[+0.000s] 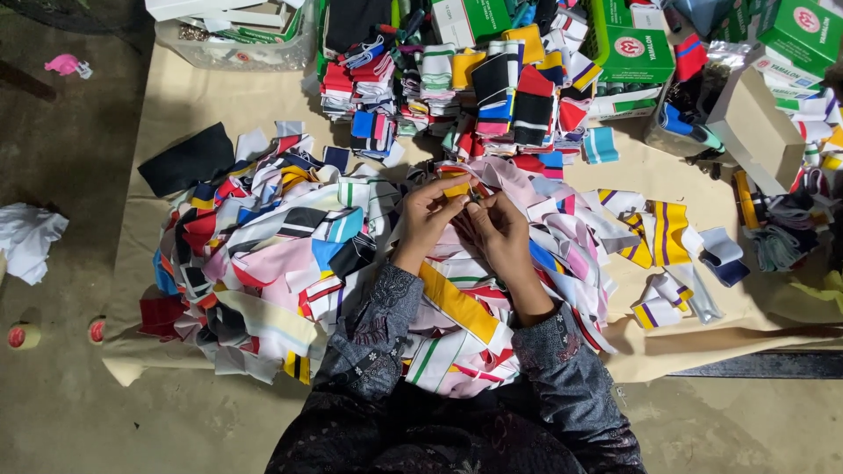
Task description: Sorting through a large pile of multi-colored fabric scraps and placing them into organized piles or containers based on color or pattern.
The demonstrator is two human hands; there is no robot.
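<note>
My left hand [428, 215] and my right hand [499, 230] meet over a big heap of striped knit fabric strips [290, 254] on brown paper. Both hands pinch one small strip with a yellow and red end [457, 187], held between the fingertips just above the heap. A long white strip with a yellow band [457, 305] lies across my forearms and lap. My dark patterned sleeves cover both arms to the wrist.
Neat stacks of folded striped strips [492, 88] stand beyond the heap. Green cartons [632, 39] and a tan box [755, 132] sit at the back right, a clear bin [237, 39] at the back left. A white cloth [31, 237] and tape rolls [25, 336] lie on the floor at left.
</note>
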